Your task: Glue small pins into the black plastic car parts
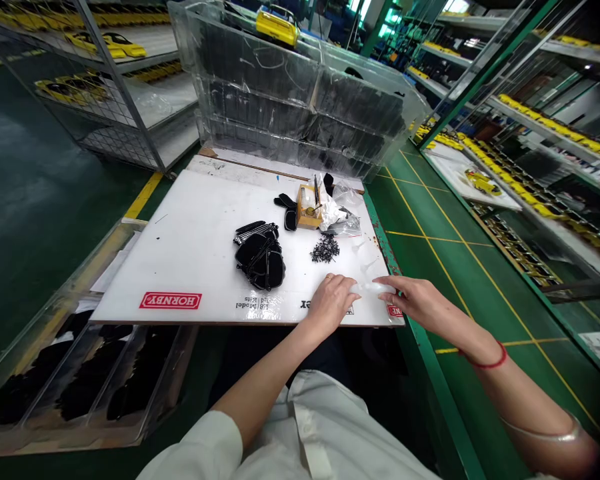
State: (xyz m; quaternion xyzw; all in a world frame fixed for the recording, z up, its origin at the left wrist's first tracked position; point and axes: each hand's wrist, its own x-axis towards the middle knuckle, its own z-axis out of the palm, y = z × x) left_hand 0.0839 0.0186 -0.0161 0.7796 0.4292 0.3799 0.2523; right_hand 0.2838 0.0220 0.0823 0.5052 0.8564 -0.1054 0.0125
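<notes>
Two hands and one tiny clear thing, that's basically the whole scene. Biggest stuff first: a stack of clear plastic trays (290, 93) stands at the far end with a yellow model car (278, 25) on top, and shelving (540, 133) full of more yellow cars runs down the right. In front of the trays is the white worktop (195, 253) with a red HORNBY label on its near edge.

On it, a pile of glossy black parts (261, 257) sits mid-board, a crumpled plastic bag (337, 213) and a small yellow box (307, 207) lie further back, and a little heap of dark screws (325, 249) is between the bag and the hands.

The small clear piece (375, 288) is right at the worktop's near right corner, pinched between both hands. The left hand (333, 301) has fingers closed on one end, the right hand (415, 301) grips the other. I can't tell what the piece is, too see-through.

My worry: it's held right over the edge, so a slipped grip could send it to the green floor (430, 220). A sleeve sweep could also scatter those screws.
</notes>
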